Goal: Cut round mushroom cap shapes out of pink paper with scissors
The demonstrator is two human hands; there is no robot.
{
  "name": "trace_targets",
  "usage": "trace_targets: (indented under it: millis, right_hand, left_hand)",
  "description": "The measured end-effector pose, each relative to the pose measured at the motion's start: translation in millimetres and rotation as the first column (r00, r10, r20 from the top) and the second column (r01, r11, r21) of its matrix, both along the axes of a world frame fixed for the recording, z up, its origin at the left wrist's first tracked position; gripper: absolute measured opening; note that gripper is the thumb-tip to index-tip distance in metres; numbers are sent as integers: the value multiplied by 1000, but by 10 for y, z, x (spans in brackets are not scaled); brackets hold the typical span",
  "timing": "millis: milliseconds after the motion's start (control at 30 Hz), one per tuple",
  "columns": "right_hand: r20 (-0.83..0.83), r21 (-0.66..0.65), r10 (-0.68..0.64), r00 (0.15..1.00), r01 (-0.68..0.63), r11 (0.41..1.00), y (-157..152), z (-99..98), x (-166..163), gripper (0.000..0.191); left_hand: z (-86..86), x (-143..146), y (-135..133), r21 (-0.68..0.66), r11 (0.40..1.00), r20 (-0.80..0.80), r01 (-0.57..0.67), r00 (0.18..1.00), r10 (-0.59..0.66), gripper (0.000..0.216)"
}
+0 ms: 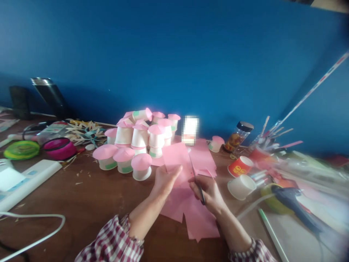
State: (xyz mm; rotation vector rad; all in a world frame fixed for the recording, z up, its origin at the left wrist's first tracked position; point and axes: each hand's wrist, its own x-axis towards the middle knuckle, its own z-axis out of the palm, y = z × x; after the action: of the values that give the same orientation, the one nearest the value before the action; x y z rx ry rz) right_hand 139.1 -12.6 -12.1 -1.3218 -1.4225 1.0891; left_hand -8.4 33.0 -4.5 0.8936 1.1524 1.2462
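My left hand (165, 181) grips a sheet of pink paper (174, 157) by its lower left side, thumb on top. In my right hand (208, 193) is a pair of scissors (202, 194), with dark handles. Their blades point away from me along the right edge of the held sheet. Whether the blades are open or closed on the paper is not clear. More pink paper (200, 222) lies under both hands, with notched edges toward me, and another pink piece (203, 156) rests behind on the right.
White paper cups with pink cone tops (141, 162) stand stacked at the back left. A red paper cup (240, 166), a white paper cup (241, 187), a jar (238, 136) and a glue gun (291, 200) are at right. A power strip (35, 180) lies at left.
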Motion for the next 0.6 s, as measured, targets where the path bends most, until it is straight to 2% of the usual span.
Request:
trace_targets:
  millis: [300,600]
  right_hand:
    - [2,-13,-2,1000,2,1000,2,-20,6,31]
    - [12,-8,-2,1000,2,1000,4,-9,9,29]
  left_hand:
    - [-6,7,-10,-7,1000,5,25,1000,-25,33]
    - [71,4,-41,-35,999,4,12,1000,-12,28]
